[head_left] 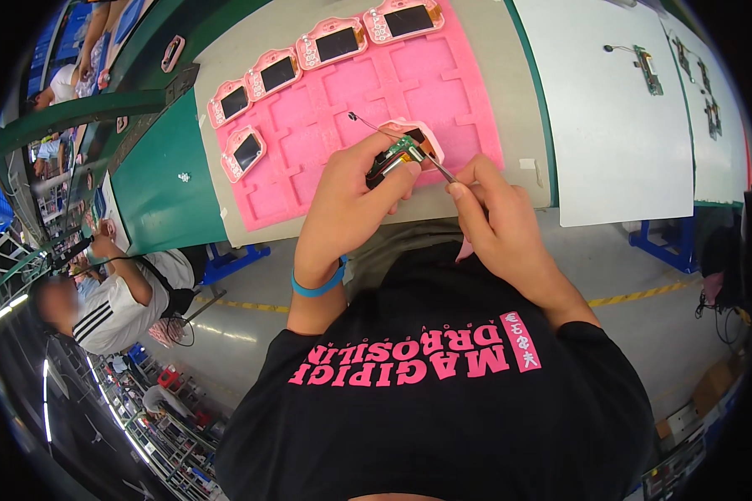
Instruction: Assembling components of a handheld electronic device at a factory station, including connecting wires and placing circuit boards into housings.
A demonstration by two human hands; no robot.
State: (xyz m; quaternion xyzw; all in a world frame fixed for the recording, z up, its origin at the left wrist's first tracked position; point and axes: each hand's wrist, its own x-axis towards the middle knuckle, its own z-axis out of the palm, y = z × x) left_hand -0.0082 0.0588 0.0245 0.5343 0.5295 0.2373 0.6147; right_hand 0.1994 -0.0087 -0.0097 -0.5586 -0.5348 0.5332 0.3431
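Note:
My left hand (353, 190) pinches a small green circuit board (415, 149) with wires and a component attached, lifted above the pink foam tray (297, 196). A thin lead runs from the board to a small dark part at its far left. Tweezers (443, 171) are gripped in my right hand (500, 213), their tips at the board's right edge; whether they pinch anything is too small to tell. Just behind the board, a pink device shell with a dark screen (430, 138) lies in the tray, partly hidden by the board and my fingers.
Several pink shells with dark screens (337, 43) sit along the tray's far and left sides. More circuit boards (647, 71) lie on the white sheet (627, 159) to the right. A co-worker in a white shirt (129, 305) is at the left, beside the green table surface (167, 192).

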